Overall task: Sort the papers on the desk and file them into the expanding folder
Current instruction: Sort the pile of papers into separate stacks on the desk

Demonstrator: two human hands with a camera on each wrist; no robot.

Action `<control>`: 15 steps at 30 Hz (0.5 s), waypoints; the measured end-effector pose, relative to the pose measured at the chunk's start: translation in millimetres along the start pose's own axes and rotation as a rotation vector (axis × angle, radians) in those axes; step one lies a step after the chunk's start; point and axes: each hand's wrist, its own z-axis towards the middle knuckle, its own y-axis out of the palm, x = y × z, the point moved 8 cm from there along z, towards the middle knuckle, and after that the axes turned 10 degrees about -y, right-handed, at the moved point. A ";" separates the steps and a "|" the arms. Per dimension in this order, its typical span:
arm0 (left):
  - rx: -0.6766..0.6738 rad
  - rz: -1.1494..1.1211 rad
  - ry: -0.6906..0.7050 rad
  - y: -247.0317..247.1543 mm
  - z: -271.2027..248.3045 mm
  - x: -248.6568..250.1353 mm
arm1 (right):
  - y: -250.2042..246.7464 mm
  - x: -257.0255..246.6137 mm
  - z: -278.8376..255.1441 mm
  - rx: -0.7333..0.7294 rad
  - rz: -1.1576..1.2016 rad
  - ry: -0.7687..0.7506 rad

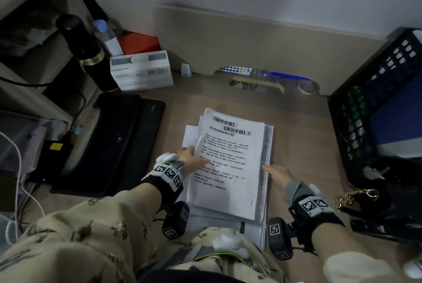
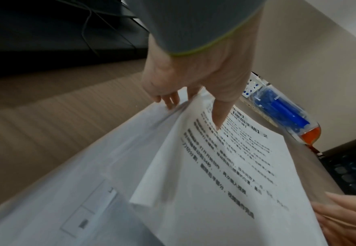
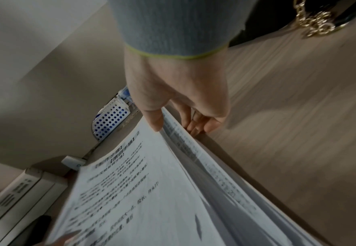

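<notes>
A stack of white papers [image 1: 228, 168] lies on the wooden desk [image 1: 303, 136], its top sheet printed with black Chinese text. My left hand [image 1: 190, 153] pinches the left edge of the top sheets, thumb [image 2: 219, 116] on the print and fingers [image 2: 170, 99] underneath, lifting that edge. At the right edge my right hand [image 1: 268, 168] grips the papers [image 3: 151, 191], thumb [image 3: 153, 119] on top and fingers [image 3: 200, 124] below. A flat black case with a round clasp [image 1: 114, 139], possibly the expanding folder, lies shut to the left.
A black mesh crate [image 1: 374, 109] stands at the right, with a gold chain [image 1: 356, 196] in front of it. Behind the papers lie a clear pen case [image 1: 269, 75] and a tape roll [image 1: 308, 87]. A white box [image 1: 141, 70], black flask [image 1: 84, 52] and bottle [image 1: 106, 36] stand back left.
</notes>
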 end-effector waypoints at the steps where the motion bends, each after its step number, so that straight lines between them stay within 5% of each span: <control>1: 0.067 0.091 -0.017 -7.1 2.0 -2.5 | 1.3 -2.2 2.4 0.006 -0.025 -0.004; 5: 0.209 0.221 -0.099 -25.1 7.9 -8.6 | 5.3 -7.6 7.1 0.015 -0.071 0.016; 11: 0.133 -0.190 -0.218 -33.2 19.1 -20.4 | 22.2 -22.6 1.6 -0.058 0.032 0.007; 15: 0.087 -0.251 -0.221 -32.9 21.1 -23.8 | 38.9 -26.8 -2.0 -0.107 0.044 0.007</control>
